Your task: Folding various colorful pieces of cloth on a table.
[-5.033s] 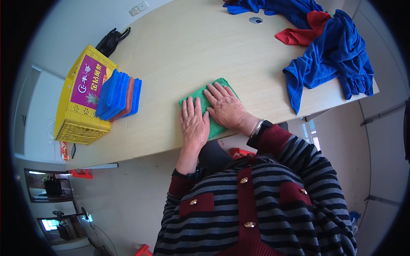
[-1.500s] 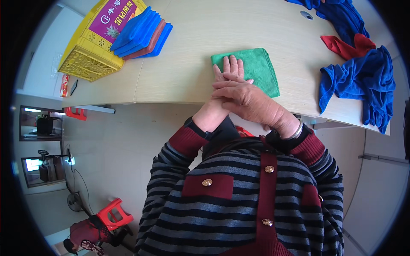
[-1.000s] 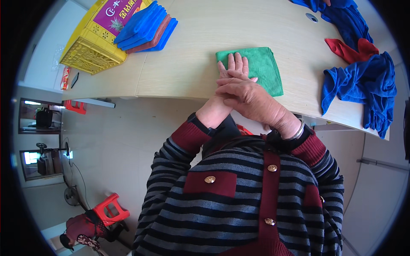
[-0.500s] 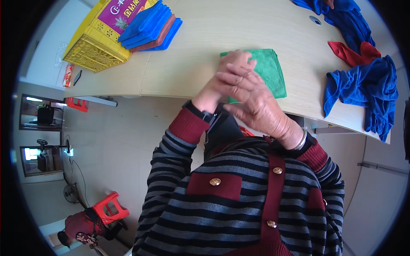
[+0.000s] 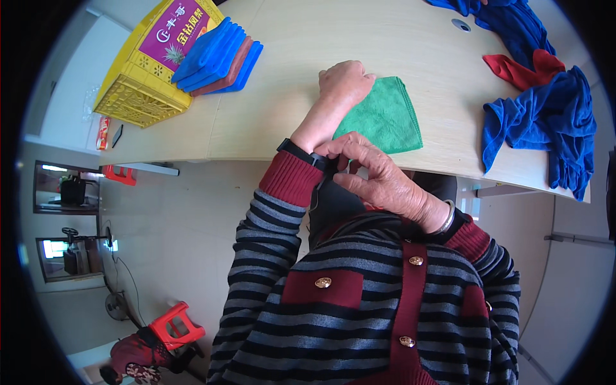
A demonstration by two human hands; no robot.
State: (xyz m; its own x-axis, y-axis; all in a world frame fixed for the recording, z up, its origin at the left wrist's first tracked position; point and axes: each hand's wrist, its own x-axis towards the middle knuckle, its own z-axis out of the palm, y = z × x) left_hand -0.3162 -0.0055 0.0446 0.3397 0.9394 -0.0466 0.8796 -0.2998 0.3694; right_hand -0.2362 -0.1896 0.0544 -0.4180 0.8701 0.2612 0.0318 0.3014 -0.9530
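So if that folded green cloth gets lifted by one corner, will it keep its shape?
Probably not. The folded green cloth looks soft and layered, so it would likely droop and unfold. It seems light for its size. The left hand rests on its edge; on the smooth wooden table a push would likely slide or bunch it.

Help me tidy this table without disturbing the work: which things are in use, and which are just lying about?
In use:
- folded green cloth, under the left hand
- black wristband on the left wrist, fingered by the right hand

Lying about:
- stack of folded blue and red cloths
- yellow crate
- loose blue cloths
- red cloth
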